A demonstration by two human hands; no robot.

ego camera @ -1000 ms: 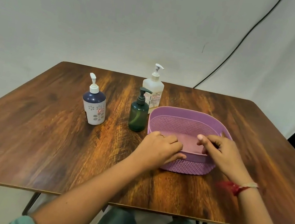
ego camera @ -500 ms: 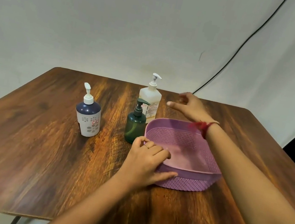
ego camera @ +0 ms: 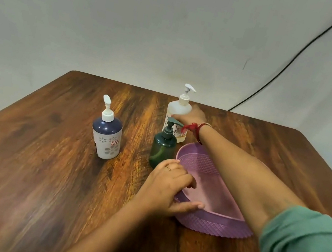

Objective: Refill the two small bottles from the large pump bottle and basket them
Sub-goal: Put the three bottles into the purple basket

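- Pump bottles, three counted, all upright on the table and none in the basket.
- One large pump bottle (ego camera: 176, 111): translucent white plastic, squared shoulders, printed label, white pump head. It stands at the far middle of the table, just behind the green one.
- Right hand (ego camera: 194, 117): reaches across the basket and grasps the large pump bottle round its body, fingers wrapped on its right side.
- One green pump bottle (ego camera: 162, 149): small, dark translucent plastic, rounded, with a matching green pump. It stands just beside the basket's far-left corner.
- One navy-and-white pump bottle (ego camera: 106, 137): small, domed navy top, white lower body with a flower print, white pump. It stands apart to the left.
- One basket (ego camera: 209, 224): purple plastic, oval, perforated lattice walls, smooth floor.
- Left hand (ego camera: 169, 185): grips the basket's near-left rim, fingers curled inside, thumb along the outer wall.
- One ring (ego camera: 168, 167) on the left hand; one red thread band (ego camera: 192, 128) on the right wrist; one green sleeve (ego camera: 305, 250) on the right arm.
- One table (ego camera: 31, 168): dark wood-grain top, rounded corners.
- One white backdrop (ego camera: 134, 20) behind, crossed by one black cable (ego camera: 294, 59).
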